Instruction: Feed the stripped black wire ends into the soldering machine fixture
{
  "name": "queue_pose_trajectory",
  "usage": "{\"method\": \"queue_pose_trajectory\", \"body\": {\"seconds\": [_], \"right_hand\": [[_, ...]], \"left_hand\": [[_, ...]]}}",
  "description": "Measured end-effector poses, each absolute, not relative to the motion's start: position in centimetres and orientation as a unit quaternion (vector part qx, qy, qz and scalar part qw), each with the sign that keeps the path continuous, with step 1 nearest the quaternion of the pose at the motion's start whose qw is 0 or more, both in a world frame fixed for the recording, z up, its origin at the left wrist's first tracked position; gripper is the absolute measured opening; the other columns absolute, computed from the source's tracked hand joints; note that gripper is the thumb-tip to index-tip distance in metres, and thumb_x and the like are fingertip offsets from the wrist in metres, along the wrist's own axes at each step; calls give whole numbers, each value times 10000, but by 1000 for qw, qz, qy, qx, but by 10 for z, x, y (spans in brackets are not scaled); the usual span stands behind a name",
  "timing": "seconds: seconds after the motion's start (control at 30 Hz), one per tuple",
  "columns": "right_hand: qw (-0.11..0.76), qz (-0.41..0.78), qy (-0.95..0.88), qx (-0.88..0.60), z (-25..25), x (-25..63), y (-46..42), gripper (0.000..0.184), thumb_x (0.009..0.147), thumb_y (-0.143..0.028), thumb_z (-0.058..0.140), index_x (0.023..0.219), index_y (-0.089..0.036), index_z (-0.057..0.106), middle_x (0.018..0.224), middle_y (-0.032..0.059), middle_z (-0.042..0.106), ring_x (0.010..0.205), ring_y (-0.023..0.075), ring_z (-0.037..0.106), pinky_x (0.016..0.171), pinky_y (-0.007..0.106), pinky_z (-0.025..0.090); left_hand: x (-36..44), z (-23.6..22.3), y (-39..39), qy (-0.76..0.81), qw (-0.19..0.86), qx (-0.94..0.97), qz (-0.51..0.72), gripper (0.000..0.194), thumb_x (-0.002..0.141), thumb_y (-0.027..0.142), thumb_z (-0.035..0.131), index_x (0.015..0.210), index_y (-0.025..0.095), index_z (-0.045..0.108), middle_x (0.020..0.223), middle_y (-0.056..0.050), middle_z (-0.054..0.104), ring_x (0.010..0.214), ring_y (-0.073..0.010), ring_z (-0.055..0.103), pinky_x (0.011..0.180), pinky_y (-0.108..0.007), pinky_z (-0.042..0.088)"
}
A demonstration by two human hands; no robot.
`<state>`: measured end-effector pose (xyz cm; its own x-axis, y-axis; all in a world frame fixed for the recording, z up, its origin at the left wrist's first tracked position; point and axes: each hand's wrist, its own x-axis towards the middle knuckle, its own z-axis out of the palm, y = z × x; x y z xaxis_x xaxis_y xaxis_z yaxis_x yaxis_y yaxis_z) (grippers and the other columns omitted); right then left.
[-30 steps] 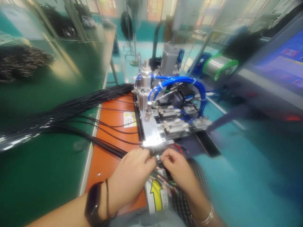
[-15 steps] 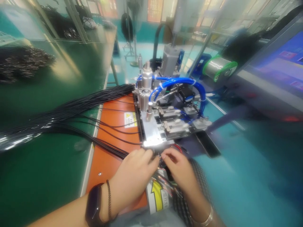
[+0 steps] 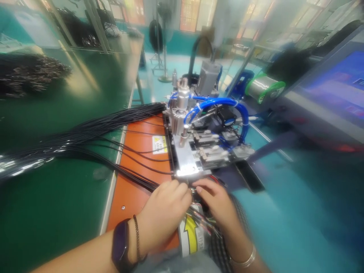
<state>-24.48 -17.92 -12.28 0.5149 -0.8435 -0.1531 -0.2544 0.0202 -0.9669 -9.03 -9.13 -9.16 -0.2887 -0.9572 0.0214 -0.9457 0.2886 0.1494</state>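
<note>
My left hand (image 3: 170, 206) is closed, knuckles up, at the front edge of the machine's metal plate (image 3: 186, 161). Black cables (image 3: 138, 180) run in behind it from the left, and it appears to grip one; its fingertips are hidden. Just to the right, my right hand (image 3: 217, 199) has its index finger stretched toward the left fingers, with the thumb a little below and a small gap between. A small shiny piece (image 3: 193, 190) shows between the two hands, too small to name. Below them, stripped coloured wire ends (image 3: 206, 222) fan out over a yellow arrow label (image 3: 191, 235).
The machine carries a metal cylinder (image 3: 179, 117), blue air hoses (image 3: 218, 101) and clamps (image 3: 212, 153) on an orange base (image 3: 136, 151). A large cable bundle (image 3: 93, 125) crosses from the green table (image 3: 71, 212). A wire spool (image 3: 264, 88) and a screen (image 3: 347, 72) stand to the right.
The view has shifted slightly, so the machine sits a little further right. My right index finger has straightened from a rounder curl toward the thumb. My left hand stays closed in the same place.
</note>
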Motion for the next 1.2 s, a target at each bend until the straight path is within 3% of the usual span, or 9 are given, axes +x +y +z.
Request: {"method": "queue_pose_trajectory", "body": {"seconds": [0.2,0.33,0.43,0.63,0.8,0.9,1.0,1.1,1.2], "right_hand": [[518,-213,463,-687,-123,-241,-180,188,823,-309,514,760,-161,611,755,28,625,718,174,552,639,257,433],[543,-201,463,-671,-128,-242,-180,180,824,-307,503,732,-164,565,691,7,562,659,156,516,609,249,419],[511,-230,455,-692,-131,-246,-178,154,830,-293,521,821,-164,604,781,31,598,733,174,546,648,261,431],[450,-241,400,-761,-133,-255,-174,148,884,-265,517,853,-189,641,871,45,624,839,188,574,728,274,438],[446,-238,390,-770,-138,-254,-172,166,921,-221,469,833,-182,604,852,38,618,833,177,577,760,280,442],[417,-268,398,-772,-140,-257,-170,112,907,-204,505,959,-197,604,912,40,612,836,171,575,750,280,459],[370,-311,354,-801,-134,-267,-165,294,879,-145,550,1158,-236,529,955,33,596,842,162,562,753,284,468],[317,-306,172,-881,-121,-277,-160,403,844,-51,567,1198,-234,506,991,43,592,916,179,524,842,333,444],[302,-290,107,-902,-113,-279,-155,393,826,-2,577,1166,-193,524,967,57,593,897,179,499,828,336,441]], "left_hand": [[-91,-82,-89,-780,8,622,-69,148,750,65,474,844,170,518,831,-52,509,719,-223,473,613,-374,450],[-97,-72,-82,-749,-37,658,-63,232,746,57,443,909,143,584,878,-88,559,793,-252,525,657,-396,478],[-102,-71,-74,-752,-51,656,-23,309,741,66,444,989,117,622,949,-126,584,877,-282,532,697,-410,490],[-106,-76,-69,-746,-75,662,-23,363,727,32,436,1023,97,634,924,-136,614,808,-270,570,681,-408,505],[-107,-77,-69,-744,-51,666,-17,482,725,21,435,1192,75,540,905,-136,626,802,-278,594,682,-421,512],[-106,-76,-70,-746,-39,664,-14,516,715,20,427,1222,81,501,896,-124,620,785,-273,592,677,-428,512],[-105,-74,-71,-745,-34,665,-30,499,717,28,425,1206,94,504,909,-112,614,792,-267,587,693,-432,511],[-103,-73,-72,-735,-38,675,-58,487,716,36,438,1192,113,507,891,-101,611,797,-265,582,707,-434,506],[-100,-71,-76,-723,-46,684,-90,447,693,38,470,1123,136,544,903,-93,606,821,-269,575,726,-439,500]]}}
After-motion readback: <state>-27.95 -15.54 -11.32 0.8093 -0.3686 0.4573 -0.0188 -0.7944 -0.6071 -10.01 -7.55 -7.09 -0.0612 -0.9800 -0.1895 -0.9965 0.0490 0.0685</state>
